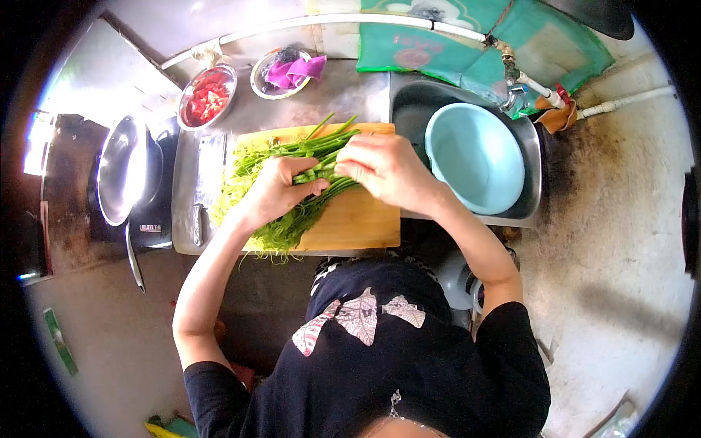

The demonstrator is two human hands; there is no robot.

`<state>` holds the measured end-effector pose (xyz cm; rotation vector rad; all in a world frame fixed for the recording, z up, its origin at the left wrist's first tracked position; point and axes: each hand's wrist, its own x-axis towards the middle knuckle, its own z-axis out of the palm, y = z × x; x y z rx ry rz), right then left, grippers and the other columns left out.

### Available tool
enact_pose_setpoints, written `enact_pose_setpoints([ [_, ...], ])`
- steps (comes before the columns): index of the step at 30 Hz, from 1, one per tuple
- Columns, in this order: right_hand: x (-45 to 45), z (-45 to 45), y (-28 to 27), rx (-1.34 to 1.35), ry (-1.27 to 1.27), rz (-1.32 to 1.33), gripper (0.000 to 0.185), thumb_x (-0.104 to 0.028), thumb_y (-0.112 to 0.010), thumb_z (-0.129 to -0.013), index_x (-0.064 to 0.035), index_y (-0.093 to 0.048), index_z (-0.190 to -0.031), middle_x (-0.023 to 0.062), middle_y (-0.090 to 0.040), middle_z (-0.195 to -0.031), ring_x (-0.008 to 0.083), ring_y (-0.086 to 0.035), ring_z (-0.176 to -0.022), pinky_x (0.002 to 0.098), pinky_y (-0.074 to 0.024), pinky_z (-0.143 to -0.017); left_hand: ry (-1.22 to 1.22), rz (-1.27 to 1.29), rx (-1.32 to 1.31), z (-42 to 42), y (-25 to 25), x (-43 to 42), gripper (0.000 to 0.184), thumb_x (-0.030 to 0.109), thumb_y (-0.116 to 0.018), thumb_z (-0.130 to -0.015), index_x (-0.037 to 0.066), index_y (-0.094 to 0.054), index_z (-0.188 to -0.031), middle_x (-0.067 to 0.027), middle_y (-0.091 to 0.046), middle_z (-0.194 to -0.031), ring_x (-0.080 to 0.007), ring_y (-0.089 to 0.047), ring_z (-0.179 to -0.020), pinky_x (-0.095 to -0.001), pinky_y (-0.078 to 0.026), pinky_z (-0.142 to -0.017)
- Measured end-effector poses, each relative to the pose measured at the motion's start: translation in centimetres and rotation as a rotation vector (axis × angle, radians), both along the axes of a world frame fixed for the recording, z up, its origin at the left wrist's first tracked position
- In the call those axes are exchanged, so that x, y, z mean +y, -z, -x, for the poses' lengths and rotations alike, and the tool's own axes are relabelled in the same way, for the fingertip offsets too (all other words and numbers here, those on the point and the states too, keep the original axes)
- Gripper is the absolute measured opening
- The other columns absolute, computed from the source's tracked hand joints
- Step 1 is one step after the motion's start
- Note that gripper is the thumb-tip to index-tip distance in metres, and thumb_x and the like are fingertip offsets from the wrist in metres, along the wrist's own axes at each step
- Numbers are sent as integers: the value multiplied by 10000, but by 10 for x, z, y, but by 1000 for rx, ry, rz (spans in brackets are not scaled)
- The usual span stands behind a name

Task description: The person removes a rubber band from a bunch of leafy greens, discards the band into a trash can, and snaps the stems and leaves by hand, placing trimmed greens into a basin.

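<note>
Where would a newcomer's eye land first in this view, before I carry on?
Probably on the bright leafy greens spread across the wooden board, with the left hand gripping stems and the right hand close beside it. Next, the pale blue basin in the sink to the right. Then the red pieces in a metal bowl beyond the board, at the upper left.

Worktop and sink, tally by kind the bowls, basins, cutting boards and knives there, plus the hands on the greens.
Red-filled bowl and purple-cloth bowl: 2
Basin: 1
Cutting board: 1
Knife: 1
Left hand and right hand, on the greens: 2
Total: 7
</note>
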<state>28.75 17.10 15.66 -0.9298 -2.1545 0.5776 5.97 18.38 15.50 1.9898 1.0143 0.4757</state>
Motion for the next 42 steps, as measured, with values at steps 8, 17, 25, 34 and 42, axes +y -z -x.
enact_pose_setpoints([
  [8,-14,-11,49,-23,148,313,146,-151,-601,-928,-20,-628,-986,93,-636,-799,204,-614,-667,327,-491,-634,-5,101,-49,6,-3,3,239,208,-698,-872,-24,-644,-892,-107,-670,-746,-118,-614,-694,-314,-474,-661],
  [17,-2,-29,71,403,328,717,79,-94,-595,-930,-28,-638,-919,28,-622,-664,69,-576,-576,230,-453,-519,-197,127,-79,73,-61,-12,146,154,-650,-906,9,-637,-907,-35,-661,-777,-94,-605,-736,-267,-477,-670],
  [25,11,-42,69,691,221,652,137,-60,-521,-971,-17,-636,-1032,48,-642,-833,91,-585,-725,234,-488,-682,-336,-58,-473,115,-98,-19,281,299,-665,-892,39,-582,-824,-48,-558,-715,-177,-578,-699,-315,-468,-694],
  [34,3,-10,-18,555,-87,441,132,36,-506,-935,-1,-544,-1056,64,-620,-998,107,-631,-772,254,-523,-758,-42,-237,-92,5,-56,14,251,119,-669,-854,-13,-668,-1067,-154,-693,-853,-140,-633,-737,-318,-501,-704],
  [42,6,-36,-31,558,92,492,110,-24,-529,-951,-12,-610,-1024,30,-636,-776,58,-563,-636,195,-475,-598,-36,153,-144,-4,-47,15,159,121,-685,-872,-22,-691,-941,-13,-661,-683,-32,-573,-650,-245,-465,-600],
])
